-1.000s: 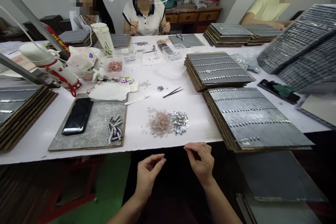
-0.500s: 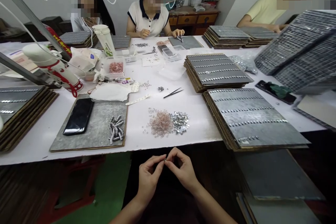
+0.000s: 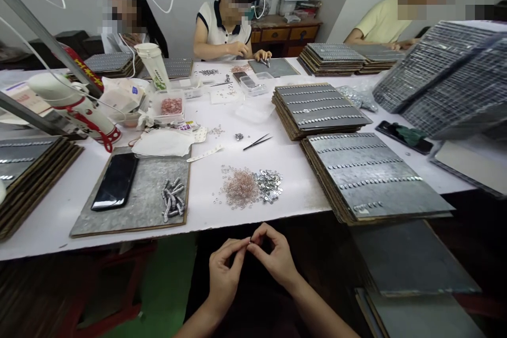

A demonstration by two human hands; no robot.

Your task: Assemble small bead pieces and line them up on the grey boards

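Note:
Just below the table edge, my left hand and my right hand meet at the fingertips. Thumb and index finger of each are pinched together around a tiny dark, shiny piece, too small to name. On the table straight ahead lies a heap of pinkish clear rings, touching a heap of small silver metal discs. Black tweezers rest behind the heaps, beside a little clump of metal parts.
At left a grey board bears a black phone and several silver rolls. Stacked boards with rows of discs overhang the table edge at right. A white bottle stands far left. Other people sit across the table.
My view has shifted slightly, so the table's things sit a little further left. Both hands keep their pinch. Across the table, a person's hand has risen towards the other one.

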